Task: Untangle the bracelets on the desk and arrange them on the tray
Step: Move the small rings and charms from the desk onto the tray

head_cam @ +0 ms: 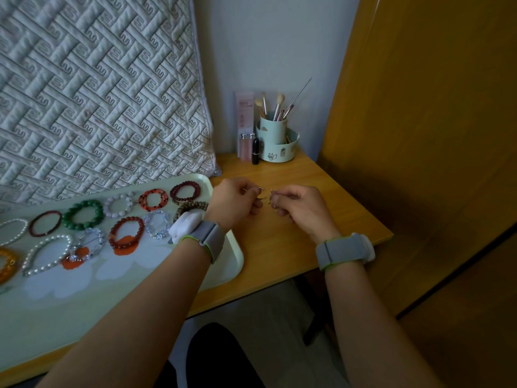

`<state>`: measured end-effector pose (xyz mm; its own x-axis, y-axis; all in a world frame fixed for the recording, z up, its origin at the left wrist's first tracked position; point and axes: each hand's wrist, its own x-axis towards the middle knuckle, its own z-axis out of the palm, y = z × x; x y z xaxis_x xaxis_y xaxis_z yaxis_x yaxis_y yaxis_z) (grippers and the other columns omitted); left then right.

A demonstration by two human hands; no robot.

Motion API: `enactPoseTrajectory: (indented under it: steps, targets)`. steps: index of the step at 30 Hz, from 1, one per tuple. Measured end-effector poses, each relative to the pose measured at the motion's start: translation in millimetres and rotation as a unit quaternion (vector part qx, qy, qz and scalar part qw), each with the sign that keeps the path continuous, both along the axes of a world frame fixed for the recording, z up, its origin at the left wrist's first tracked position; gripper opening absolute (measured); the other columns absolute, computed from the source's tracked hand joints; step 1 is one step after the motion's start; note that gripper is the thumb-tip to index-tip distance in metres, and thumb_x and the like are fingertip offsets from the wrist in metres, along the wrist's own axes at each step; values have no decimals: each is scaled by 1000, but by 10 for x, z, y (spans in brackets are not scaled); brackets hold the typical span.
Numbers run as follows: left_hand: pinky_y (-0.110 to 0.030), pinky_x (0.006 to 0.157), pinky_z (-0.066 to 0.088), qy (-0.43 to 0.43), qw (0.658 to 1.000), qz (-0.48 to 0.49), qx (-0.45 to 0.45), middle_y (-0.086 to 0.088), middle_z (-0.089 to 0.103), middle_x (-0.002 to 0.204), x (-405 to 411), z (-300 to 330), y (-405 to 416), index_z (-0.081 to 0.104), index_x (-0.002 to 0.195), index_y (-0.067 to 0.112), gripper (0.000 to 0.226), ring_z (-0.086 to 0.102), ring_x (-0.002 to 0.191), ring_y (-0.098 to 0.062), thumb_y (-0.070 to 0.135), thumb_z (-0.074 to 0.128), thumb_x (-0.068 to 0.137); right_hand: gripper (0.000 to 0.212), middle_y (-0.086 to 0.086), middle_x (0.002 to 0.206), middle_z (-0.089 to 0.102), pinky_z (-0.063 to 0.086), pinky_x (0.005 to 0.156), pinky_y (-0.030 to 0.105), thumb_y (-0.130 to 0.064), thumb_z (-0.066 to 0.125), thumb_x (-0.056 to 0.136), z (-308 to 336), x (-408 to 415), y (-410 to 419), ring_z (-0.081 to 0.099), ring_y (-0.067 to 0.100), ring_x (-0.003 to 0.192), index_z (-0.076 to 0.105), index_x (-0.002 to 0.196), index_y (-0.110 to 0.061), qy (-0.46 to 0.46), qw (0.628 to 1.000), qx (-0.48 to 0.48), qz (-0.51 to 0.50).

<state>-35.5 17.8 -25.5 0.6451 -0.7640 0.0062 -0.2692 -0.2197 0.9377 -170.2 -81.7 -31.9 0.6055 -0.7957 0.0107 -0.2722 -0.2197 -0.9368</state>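
While both hands (268, 204) pinch thin metal bangles (265, 195) — round, glossy beads fill tray (235, 264).

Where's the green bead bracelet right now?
In the head view, the green bead bracelet lies on the tray, left of both hands, between a dark red bracelet and a pale pink bead bracelet.

Pale green tray (229, 264); green bead bracelet (83, 215); orange-black bracelet (153, 199) (striped); honey-brown desk (293, 247).
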Motion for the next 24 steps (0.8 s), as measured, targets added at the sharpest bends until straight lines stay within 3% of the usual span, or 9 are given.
enactPoseTrajectory:
  steps: [6,10,16,19,24]
  targets:
    - [-31,59,59,-25,1000,10,11,-9,76,79,16,-15,2,71,92,15,14,71,63,-18,18,59,97,13,-1,87,75,41,49,6,-22,71,91,58,-18,2,61,1,59,77,100,-16,-26,1000,0,-16]
    - [-29,60,60,-62,998,20,7,-4,75,82,29,2,38,74,98,14,16,72,66,-15,18,59,97,12,-2,86,75,44,53,7,-24,73,90,27,-30,-17,61,0,60,77,99,-17,-33,999,0,-29]
    - [-33,76,61,-144,988,9,51,6,75,86,44,-16,45,74,98,22,15,72,80,-14,18,59,95,11,-3,84,76,43,58,16,-29,72,89,-11,-24,-16,65,5,65,77,93,-20,-26,998,-10,-51]
    - [-24,77,52,-227,968,-26,101,8,75,93,4,5,56,77,96,27,16,67,89,-12,23,62,92,12,-2,84,75,43,54,13,-29,72,89,1,-33,-13,66,8,67,77,94,-20,-32,997,-7,-64]
    - [-23,78,49,-275,946,-61,161,6,73,103,-69,-4,14,76,104,28,18,66,96,-15,24,66,89,10,-5,84,74,40,47,6,-25,71,90,26,-51,2,65,6,66,77,95,-19,-43,997,-4,-61]
